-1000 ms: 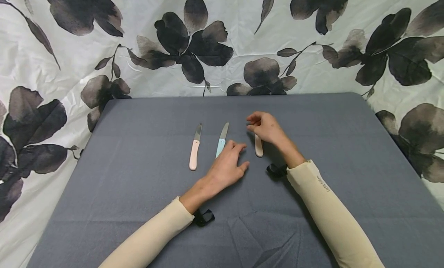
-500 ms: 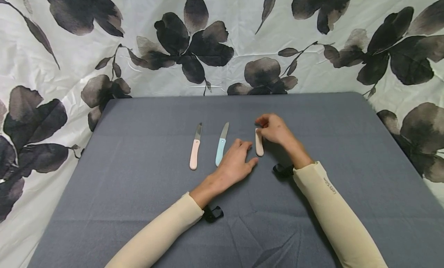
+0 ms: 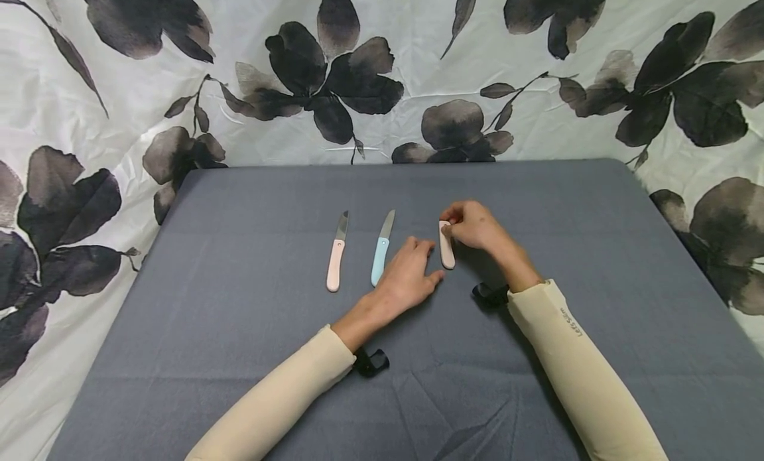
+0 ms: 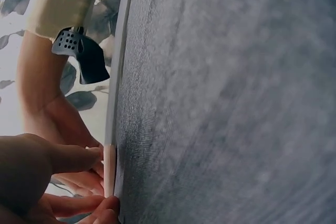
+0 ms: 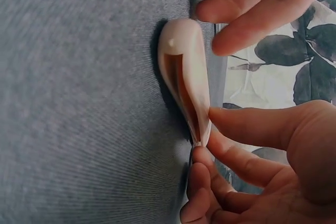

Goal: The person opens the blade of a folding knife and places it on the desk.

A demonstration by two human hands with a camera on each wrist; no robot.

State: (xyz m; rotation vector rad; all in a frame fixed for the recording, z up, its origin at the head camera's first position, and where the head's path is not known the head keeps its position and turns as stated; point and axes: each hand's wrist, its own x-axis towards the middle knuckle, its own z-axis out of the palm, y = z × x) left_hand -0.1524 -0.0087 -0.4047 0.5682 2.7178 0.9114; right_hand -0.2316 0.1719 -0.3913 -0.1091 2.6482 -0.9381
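A pale pink folding knife (image 3: pixel 446 245) lies on the grey cloth, its slotted handle (image 5: pixel 184 72) facing the right wrist camera. No blade shows outside the handle; I cannot tell whether one is folded inside. My right hand (image 3: pixel 474 223) pinches its far end between thumb and fingers. Just left of it, my left hand (image 3: pixel 402 278) hovers low with spread, relaxed fingers, holding nothing. Left of that hand lies a light blue knife (image 3: pixel 379 259), blade out and pointing away. Farther left, a pink knife (image 3: pixel 335 265) lies the same way, blade out.
Grey cloth (image 3: pixel 239 302) with creases near the front covers the table. Behind it hangs a white curtain (image 3: pixel 251 30) with dark flowers. Black camera mounts sit under both wrists, close above the cloth.
My left hand has moved right, uncovering the blue handle and nearing the folding knife. The right hand has shifted slightly right and now pinches the folding knife's far end. The other knives stay put.
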